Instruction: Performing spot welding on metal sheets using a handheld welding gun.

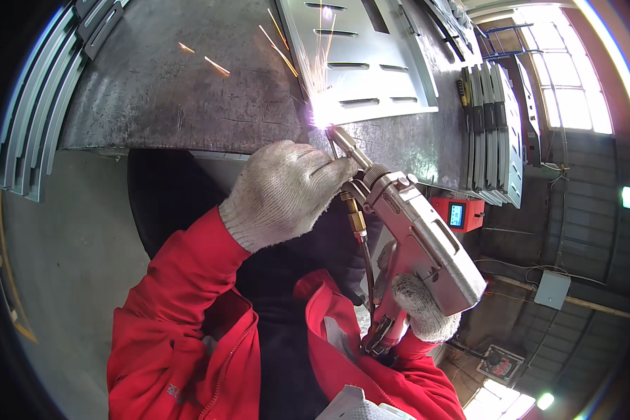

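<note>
A bright weld spot glows at the near left corner of a slotted sheet-metal panel (pixel 392 91), throwing orange sparks up and to the left. The nozzle of a handheld laser welding gun (pixel 423 238) points at that corner. My left hand (pixel 283 185), in a white knit glove, pinches the front of the gun beside the nozzle and its thin wire guide. Gloved too, my right hand (pixel 423 308) wraps around the gun's handle; part of its fingers is hidden behind the gun body. A hose with a brass fitting (pixel 358 222) hangs below the front of the gun.
The panel lies on a scuffed dark metal table (pixel 189 98). Bent metal panels (pixel 45 105) are stacked at the left, with more panels (pixel 493 133) standing at the right. Beyond the table's right edge is a red box with a screen (pixel 458 214).
</note>
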The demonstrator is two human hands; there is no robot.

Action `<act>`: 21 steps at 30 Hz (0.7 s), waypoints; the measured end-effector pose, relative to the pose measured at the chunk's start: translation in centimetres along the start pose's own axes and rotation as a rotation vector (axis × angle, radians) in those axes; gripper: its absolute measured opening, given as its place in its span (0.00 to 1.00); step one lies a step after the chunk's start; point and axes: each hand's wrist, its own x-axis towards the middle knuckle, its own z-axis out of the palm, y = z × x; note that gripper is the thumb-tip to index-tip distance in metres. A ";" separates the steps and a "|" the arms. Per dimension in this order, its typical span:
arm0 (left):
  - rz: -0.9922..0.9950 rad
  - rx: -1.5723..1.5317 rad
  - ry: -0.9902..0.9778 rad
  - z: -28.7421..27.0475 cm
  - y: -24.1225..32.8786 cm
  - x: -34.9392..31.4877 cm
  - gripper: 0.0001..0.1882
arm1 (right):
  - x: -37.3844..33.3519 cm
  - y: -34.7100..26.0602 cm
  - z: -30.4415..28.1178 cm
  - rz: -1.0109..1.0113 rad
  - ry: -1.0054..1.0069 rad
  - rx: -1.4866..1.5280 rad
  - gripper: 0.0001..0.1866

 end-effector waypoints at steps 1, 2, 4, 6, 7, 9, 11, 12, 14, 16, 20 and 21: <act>-0.023 -0.001 -0.033 0.0 0.1 -0.2 0.20 | 0.3 -0.8 0.9 0.117 0.014 0.050 0.46; -0.047 -0.002 -0.066 0.0 0.1 -0.4 0.23 | 0.6 -1.4 1.6 0.235 0.027 0.099 0.46; -0.069 -0.004 -0.101 0.0 0.1 -0.5 0.26 | 0.9 -1.7 2.0 0.352 0.042 0.150 0.46; -0.021 -0.001 -0.027 0.2 -0.1 -0.2 0.20 | 1.0 -1.8 2.1 0.272 -0.027 0.030 0.45; 0.003 0.001 0.010 0.3 -0.2 0.0 0.18 | 1.1 -1.8 2.1 0.231 -0.062 -0.030 0.45; 0.027 0.001 0.045 0.3 -0.2 0.0 0.15 | 1.2 -1.8 2.1 0.150 -0.130 -0.149 0.45; 0.029 0.028 0.008 0.1 -0.2 0.0 0.16 | 1.2 -1.8 2.1 0.068 -0.198 -0.267 0.44; 0.030 0.041 -0.010 0.0 -0.2 0.0 0.16 | 1.2 -1.8 2.1 0.026 -0.232 -0.326 0.44; 0.031 0.054 -0.029 0.0 -0.1 0.0 0.16 | 1.2 -1.7 2.1 -0.014 -0.265 -0.385 0.44; 0.036 0.050 -0.003 0.2 -0.1 0.0 0.16 | 0.8 -1.0 2.1 -0.082 -0.211 -0.330 0.45; 0.025 0.044 -0.007 0.2 0.0 -0.1 0.18 | 0.0 0.3 1.2 -0.091 -0.156 -0.111 0.46; 0.009 0.041 -0.035 0.0 0.1 -0.1 0.21 | -0.1 0.4 0.9 -0.033 -0.154 0.052 0.46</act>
